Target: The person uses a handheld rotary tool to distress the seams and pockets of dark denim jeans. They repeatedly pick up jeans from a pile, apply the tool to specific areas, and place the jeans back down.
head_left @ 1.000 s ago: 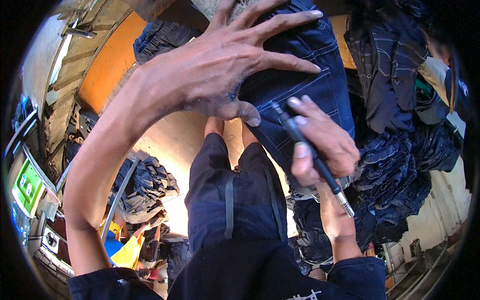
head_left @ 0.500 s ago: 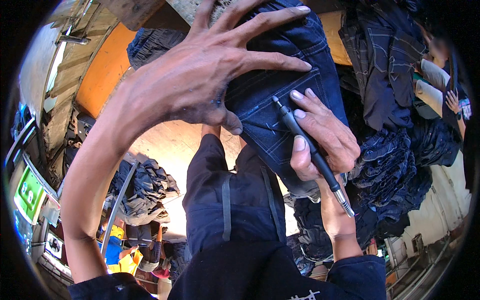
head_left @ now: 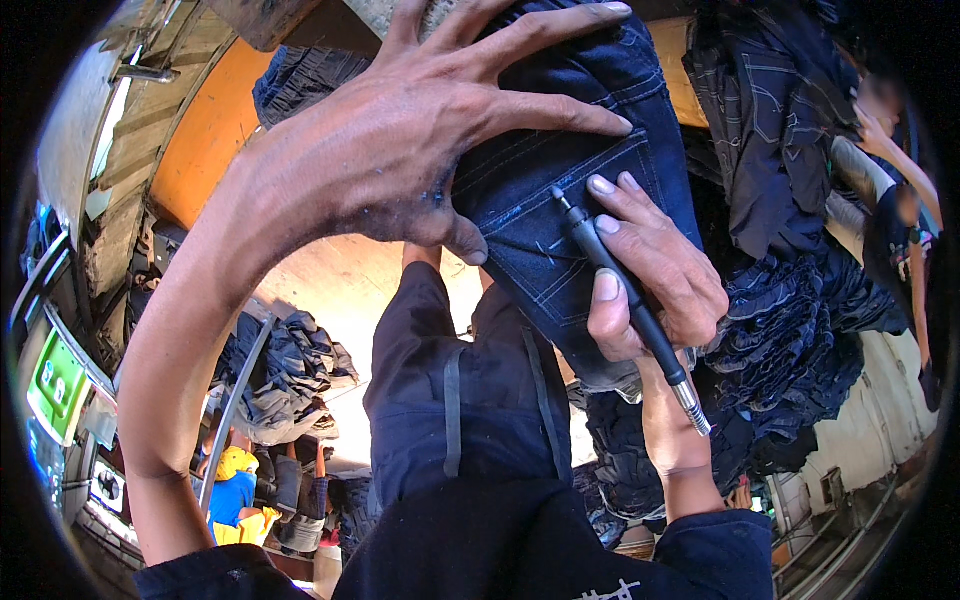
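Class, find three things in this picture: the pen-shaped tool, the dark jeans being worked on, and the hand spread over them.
Pen-shaped tool [head_left: 625, 290], head view, middle of its black barrel.
Dark jeans [head_left: 560, 215], head view, stitched pocket panel.
Left hand [head_left: 400, 150], head view, back of the hand.

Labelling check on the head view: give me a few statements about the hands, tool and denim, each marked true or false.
1. The left hand lies spread flat on the dark denim garment. True.
2. The right hand holds a pair of scissors. False: it holds a slim pen-like tool with a metal end.
3. The tool's tip points at the denim near a stitched seam. True.
4. The denim is light blue. False: it is dark indigo.
5. A heap of dark jeans lies to the person's right. True.
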The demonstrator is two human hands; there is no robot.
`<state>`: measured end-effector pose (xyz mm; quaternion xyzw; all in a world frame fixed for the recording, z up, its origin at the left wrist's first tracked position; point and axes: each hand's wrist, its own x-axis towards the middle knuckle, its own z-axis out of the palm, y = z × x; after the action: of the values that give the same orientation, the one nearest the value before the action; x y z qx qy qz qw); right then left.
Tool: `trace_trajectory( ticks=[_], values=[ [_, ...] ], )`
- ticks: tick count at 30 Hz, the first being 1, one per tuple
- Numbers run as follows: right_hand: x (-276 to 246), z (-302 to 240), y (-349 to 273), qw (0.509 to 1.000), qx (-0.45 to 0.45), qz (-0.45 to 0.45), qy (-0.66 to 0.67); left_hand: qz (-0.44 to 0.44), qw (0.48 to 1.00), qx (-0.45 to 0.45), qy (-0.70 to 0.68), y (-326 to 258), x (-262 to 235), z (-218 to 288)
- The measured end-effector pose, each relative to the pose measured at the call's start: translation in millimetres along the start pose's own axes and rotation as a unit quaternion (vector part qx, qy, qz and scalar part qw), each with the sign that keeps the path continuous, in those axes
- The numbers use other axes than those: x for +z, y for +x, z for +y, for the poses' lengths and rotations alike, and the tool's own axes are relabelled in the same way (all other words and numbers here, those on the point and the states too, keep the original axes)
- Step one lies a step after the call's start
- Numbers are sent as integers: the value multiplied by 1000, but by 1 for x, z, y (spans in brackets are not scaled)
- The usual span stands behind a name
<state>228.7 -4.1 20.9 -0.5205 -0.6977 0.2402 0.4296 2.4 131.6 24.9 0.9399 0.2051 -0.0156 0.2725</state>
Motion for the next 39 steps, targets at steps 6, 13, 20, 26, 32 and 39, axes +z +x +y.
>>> trace_trajectory(
  ticks=[6, 13, 20, 26, 32, 39],
  values=[
    [-2, -2, -1, 1000, 5, -28, 11, -3, 1000, 0, -2, -1, 1, 0],
    [-18, 13, 4, 1000, 23, -6, -4, -10, 1000, -5, -2, 4, -5, -2],
    [-14, 21, 3, 1000, 3, 22, -1, -10, 1000, -22, -1, 5, -4, 0],
    [-19, 17, 2, 1000, 13, -8, -9, -7, 1000, -24, 4, 8, -7, 0],
    [-14, 22, 3, 999, 13, 47, -22, -8, 999, -31, 4, 9, -7, 1],
    [-13, 20, 7, 999, 6, 43, -5, -9, 999, -35, 3, 12, -9, 3]
  ],
)
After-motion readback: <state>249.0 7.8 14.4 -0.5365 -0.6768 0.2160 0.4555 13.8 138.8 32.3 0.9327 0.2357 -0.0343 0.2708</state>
